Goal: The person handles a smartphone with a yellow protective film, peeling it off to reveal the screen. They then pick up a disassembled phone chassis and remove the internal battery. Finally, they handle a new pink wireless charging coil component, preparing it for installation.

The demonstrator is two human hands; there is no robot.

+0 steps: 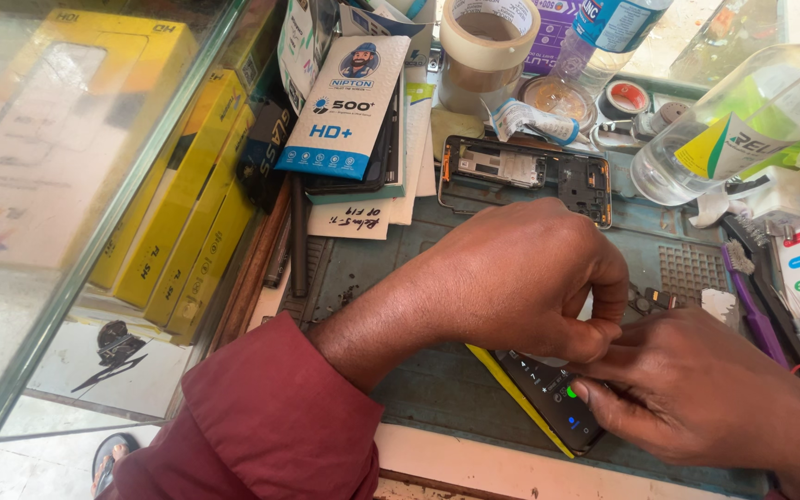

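Observation:
A black keypad phone (553, 400) with a yellow edge lies on a grey-green work mat (437, 380), mostly under my hands. My left hand (520, 278), in a dark red sleeve, curls over its upper end with fingertips pinched together. My right hand (696, 389) grips the phone from the right, thumb on its face. What the left fingertips pinch is hidden. Behind my hands lies an opened phone frame (525, 176) showing its inner parts.
A glass display case (94, 231) with yellow boxes stands at the left. Screen-protector packs (344, 106), a tape roll (485, 46), a glue tube (534, 120), clear bottles (743, 125) and purple tools (752, 310) crowd the back and right. Small loose parts (650, 298) lie on the mat.

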